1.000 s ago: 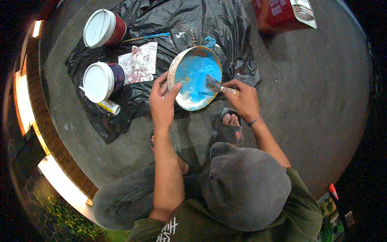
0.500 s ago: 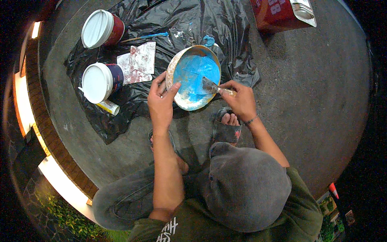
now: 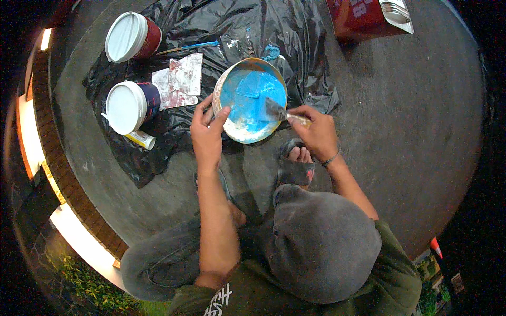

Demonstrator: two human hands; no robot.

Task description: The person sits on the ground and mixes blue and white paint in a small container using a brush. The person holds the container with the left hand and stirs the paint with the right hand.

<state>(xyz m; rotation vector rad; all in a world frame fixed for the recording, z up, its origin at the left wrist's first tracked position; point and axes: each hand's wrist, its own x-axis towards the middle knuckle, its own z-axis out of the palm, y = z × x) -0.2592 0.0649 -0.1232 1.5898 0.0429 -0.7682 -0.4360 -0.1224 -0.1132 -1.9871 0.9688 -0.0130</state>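
Observation:
A round beige bowl (image 3: 218, 88), smeared at the rim, holds thick blue paint (image 3: 244, 90) with white patches along its lower side. My left hand (image 3: 208, 131) grips the bowl's left wall, thumb at the rim. My right hand (image 3: 316, 131) is closed on the handle of a scraper (image 3: 276, 109), whose metal blade rests in the paint at the right half of the bowl. Black plastic sheeting (image 3: 295, 37) lies under and around the bowl, with a blue blob (image 3: 272, 52) above it.
Two lidded tubs (image 3: 124, 37), (image 3: 123, 107), a tube (image 3: 140, 139), stained paper (image 3: 182, 79) and a blue-tipped stick (image 3: 200, 46) lie left. A red container (image 3: 356, 18) stands upper right. Concrete ground (image 3: 400, 131) surrounds the sheet. A curved lit edge (image 3: 31, 137) runs along the left.
The bowl and my left hand have shifted slightly left and up. The scraper blade has moved a little, and the raised marks in the blue paint look different.

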